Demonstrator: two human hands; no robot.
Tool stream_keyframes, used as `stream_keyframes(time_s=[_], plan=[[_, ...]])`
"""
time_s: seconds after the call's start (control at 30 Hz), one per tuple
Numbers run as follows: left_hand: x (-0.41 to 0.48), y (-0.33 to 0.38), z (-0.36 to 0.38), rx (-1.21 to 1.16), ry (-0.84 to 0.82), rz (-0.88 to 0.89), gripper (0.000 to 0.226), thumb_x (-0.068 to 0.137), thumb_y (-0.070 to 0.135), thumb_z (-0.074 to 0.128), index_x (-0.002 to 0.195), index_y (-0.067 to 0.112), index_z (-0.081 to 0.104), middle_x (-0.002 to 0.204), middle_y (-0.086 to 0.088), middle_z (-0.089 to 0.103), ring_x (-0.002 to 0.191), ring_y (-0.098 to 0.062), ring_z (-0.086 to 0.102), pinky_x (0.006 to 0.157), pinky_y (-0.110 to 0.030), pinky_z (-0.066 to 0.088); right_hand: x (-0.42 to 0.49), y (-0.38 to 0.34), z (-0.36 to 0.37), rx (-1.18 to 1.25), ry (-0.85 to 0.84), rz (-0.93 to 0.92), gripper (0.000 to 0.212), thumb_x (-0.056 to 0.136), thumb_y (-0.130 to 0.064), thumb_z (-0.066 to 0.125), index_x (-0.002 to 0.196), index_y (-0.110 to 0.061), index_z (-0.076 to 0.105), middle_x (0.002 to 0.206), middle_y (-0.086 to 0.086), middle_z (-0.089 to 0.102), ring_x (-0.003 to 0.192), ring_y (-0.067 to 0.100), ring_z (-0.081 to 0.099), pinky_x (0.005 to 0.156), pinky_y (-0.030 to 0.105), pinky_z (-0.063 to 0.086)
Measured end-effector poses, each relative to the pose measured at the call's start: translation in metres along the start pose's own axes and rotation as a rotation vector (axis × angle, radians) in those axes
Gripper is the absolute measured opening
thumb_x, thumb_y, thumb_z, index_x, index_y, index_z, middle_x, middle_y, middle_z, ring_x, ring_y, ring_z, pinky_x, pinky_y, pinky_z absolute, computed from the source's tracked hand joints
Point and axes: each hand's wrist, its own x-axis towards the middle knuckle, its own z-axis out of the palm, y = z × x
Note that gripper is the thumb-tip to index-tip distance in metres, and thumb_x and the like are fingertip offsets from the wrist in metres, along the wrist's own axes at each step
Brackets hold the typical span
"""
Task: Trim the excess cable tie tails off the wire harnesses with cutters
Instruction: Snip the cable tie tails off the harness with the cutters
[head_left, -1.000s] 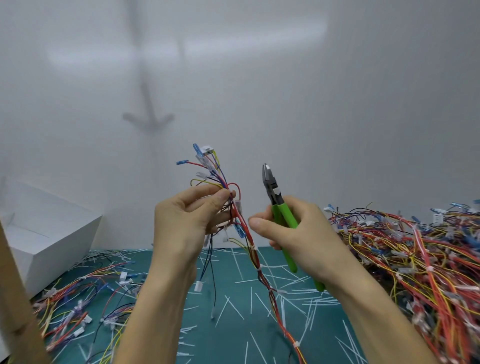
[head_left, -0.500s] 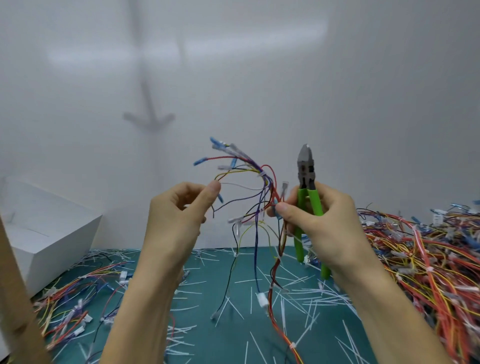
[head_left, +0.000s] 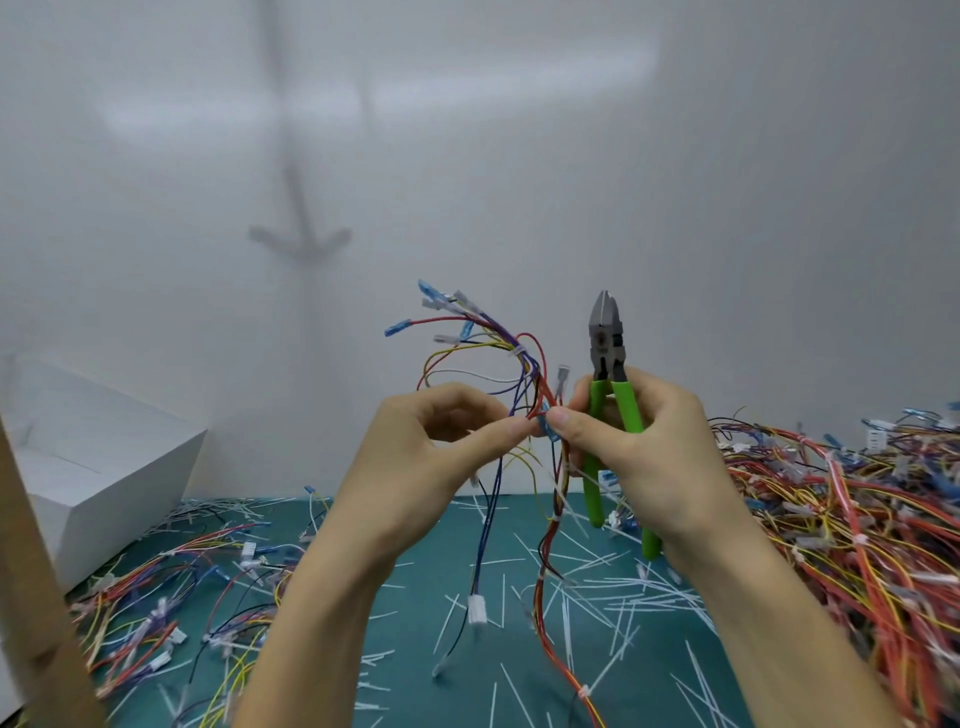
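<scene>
Now, both hands are up in front of the white wall, one wire harness (head_left: 540, 395) between them. Left hand (head_left: 421, 462) pinches the bundle with thumb and forefinger. Right hand (head_left: 644, 452) is clenched round the green handles of the cutters (head_left: 604, 343) and also nips the same bundle with thumb and fingertip, right against the left hand's pinch.

Harness runs roughly vertical: blue and white terminals fan up and left above the pinch, and the rest of the wires hangs down to the green surface (head_left: 415, 686). Cutters stand upright, parallel to the harness and just beside it on its right, blades pointing up and nearly together (no tie between them that I can see).

A white cable tie (head_left: 516, 352) cinches the wires above the pinch, left of the cutter head; another (head_left: 555, 519) sits lower on the hanging part.

My read: the right hand is the nearer one, but the blades face away from both ties, so the head must tip left across the bundle before any cut.

Cut tails (head_left: 613, 603) litter the surface. A big pile of harnesses (head_left: 841, 509) lies to the right, a smaller heap (head_left: 145, 613) to the left.
</scene>
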Motion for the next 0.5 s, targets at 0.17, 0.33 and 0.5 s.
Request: stream_keyframes(time_s=[0.17, 0.33, 0.5], plan=[[0.001, -0.005, -0.002, 0.018, -0.1, -0.072, 0.016, 0.083, 0.032, 0.072, 0.081, 0.017, 0.078, 0.07, 0.005, 0.072, 0.065, 0.001, 0.061, 0.061, -0.01, 0.047, -0.001, 0.0, 0.003, -0.064, 0.011, -0.014, 0.012, 0.084, -0.009, 0.073, 0.084, -0.004, 0.063, 0.065, 0.003, 0.068, 0.059, 0.019, 0.061, 0.062, 0.036, 0.057], [0.002, -0.01, 0.002, -0.087, -0.149, -0.182, 0.017, 0.09, 0.03, 0.067, 0.086, 0.021, 0.08, 0.079, 0.004, 0.074, 0.071, -0.003, 0.062, 0.064, -0.017, 0.049, -0.002, 0.004, 0.005, -0.146, 0.049, -0.039, 0.011, 0.086, -0.017, 0.073, 0.083, -0.013, 0.064, 0.075, 0.012, 0.065, 0.077, 0.037, 0.063, 0.074, 0.055, 0.056], [0.004, -0.01, 0.01, -0.394, -0.044, -0.348, 0.017, 0.088, 0.022, 0.067, 0.079, 0.019, 0.081, 0.079, 0.004, 0.074, 0.061, -0.003, 0.063, 0.056, -0.015, 0.051, 0.002, 0.006, 0.001, -0.044, 0.135, -0.01, 0.004, 0.091, -0.017, 0.066, 0.089, -0.014, 0.068, 0.088, 0.0, 0.073, 0.074, 0.016, 0.072, 0.069, 0.027, 0.06]])
